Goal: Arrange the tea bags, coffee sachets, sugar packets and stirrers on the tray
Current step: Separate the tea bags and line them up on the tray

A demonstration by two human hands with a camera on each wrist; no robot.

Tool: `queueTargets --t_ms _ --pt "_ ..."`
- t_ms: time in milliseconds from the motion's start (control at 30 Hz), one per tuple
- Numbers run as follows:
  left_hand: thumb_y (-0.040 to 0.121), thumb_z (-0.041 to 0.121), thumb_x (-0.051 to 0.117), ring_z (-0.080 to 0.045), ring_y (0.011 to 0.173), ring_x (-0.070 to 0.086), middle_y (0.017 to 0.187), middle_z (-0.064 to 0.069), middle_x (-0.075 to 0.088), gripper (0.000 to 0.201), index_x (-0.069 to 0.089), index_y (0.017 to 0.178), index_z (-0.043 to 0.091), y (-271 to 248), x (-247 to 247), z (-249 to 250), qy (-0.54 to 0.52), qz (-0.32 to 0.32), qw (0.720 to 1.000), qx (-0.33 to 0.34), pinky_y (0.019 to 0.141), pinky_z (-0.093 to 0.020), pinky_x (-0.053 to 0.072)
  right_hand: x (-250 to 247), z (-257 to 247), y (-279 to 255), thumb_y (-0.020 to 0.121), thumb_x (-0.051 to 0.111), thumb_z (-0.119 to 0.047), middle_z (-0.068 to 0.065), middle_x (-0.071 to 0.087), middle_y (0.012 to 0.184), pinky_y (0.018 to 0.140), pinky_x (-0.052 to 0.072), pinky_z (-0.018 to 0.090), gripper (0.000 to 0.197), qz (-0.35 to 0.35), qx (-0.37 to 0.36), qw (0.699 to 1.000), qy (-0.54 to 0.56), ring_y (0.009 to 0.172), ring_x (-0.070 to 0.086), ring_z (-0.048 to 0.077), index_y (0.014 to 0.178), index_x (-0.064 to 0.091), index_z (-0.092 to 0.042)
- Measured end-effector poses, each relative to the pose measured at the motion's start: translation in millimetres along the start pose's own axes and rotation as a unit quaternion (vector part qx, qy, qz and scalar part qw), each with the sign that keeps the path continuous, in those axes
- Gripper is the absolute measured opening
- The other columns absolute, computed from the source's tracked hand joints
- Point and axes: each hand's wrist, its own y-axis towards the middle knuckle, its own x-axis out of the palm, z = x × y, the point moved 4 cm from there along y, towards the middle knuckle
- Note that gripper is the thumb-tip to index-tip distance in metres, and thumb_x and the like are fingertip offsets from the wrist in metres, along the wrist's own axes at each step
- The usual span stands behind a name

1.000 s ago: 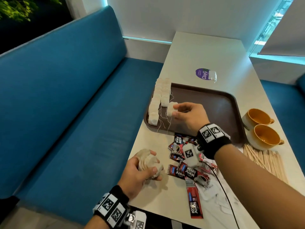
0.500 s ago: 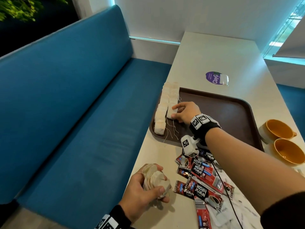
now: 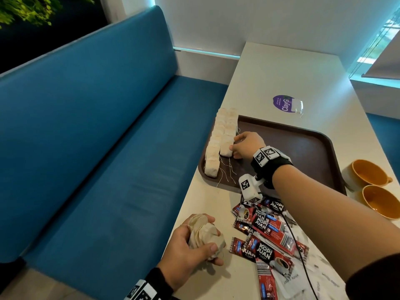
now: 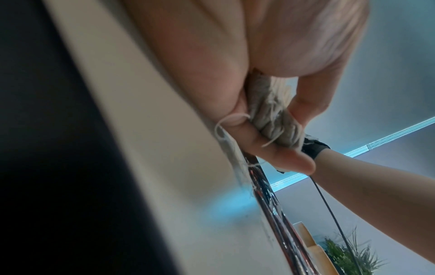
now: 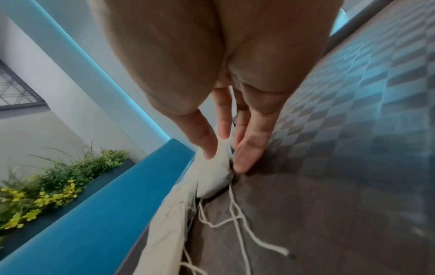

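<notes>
Two rows of white paper tea bags (image 3: 218,144) are laid on the brown plastic tray (image 3: 303,144), the right hand (image 3: 244,146) touching the nearest with straight fingers, a bunch gripped in the left hand (image 3: 186,245); red coffee sachets (image 3: 266,234) are left on the table.

Dark brown tray (image 3: 303,144) with checkered texture; cream tea bags (image 3: 218,146) trailing white strings; red-and-black coffee sachets (image 3: 268,226); mustard-orange cups (image 3: 368,172); pale beige table (image 3: 292,68); teal-blue bench (image 3: 97,137); purple sticker (image 3: 282,103).

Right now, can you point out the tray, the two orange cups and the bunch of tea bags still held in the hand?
tray (image 3: 303,146), head view, bare brown floor.
orange cups (image 3: 365,172), head view, inside of the farther cup.
bunch of tea bags (image 3: 203,233), head view, crumpled middle, gripped by the left hand (image 3: 184,252).
</notes>
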Motion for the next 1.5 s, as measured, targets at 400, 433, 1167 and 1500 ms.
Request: queueTargets --t_ms 400,433,1167,1500 --pt "0.073 0.004 0.084 -0.044 0.073 0.069 0.097 -0.021 0.069 0.057 0.058 0.123 0.014 -1 5 2 -0.011 0.03 0.998 0.051 0.057 -0.046 0.061 -18 6 -162 0.091 0.075 -0.023 -0.003 0.074 0.095 0.075 0.062 0.027 0.012 -0.059 -0.111 0.992 0.031 0.083 0.073 0.014 0.102 0.071 -0.023" --pt "0.071 0.007 0.087 -0.044 0.072 0.068 0.098 -0.02 0.068 0.058 0.059 0.122 0.014 -1 6 2 -0.01 0.031 0.998 0.055 0.057 -0.048 0.061 -13 11 -179 0.091 0.075 -0.023 -0.003 0.075 0.096 0.074 0.062 0.026 0.013 -0.078 -0.116 0.99 0.026 0.085 0.074 0.016 0.103 0.071 -0.023" --pt "0.08 0.007 0.079 -0.04 0.081 0.071 0.094 -0.024 0.071 0.032 0.067 0.109 0.003 -30 16 -4 0.046 0.075 0.99 0.111 0.068 -0.052 0.063 19 89 -280 0.09 0.074 -0.004 0.019 0.074 0.09 0.063 0.06 0.03 0.002 -0.039 -0.024 0.964 0.262 0.07 0.067 0.021 0.09 0.073 -0.002" --pt "0.079 0.023 0.086 -0.027 0.069 0.065 0.086 -0.022 0.068 0.03 0.069 0.098 0.006 -27 26 -7 0.029 0.099 0.994 0.045 0.058 -0.035 0.055 13 86 -285 0.09 0.072 0.0 0.022 0.073 0.086 0.06 0.061 0.033 0.008 -0.051 -0.022 0.945 0.323 0.07 0.069 0.029 0.095 0.067 0.002"
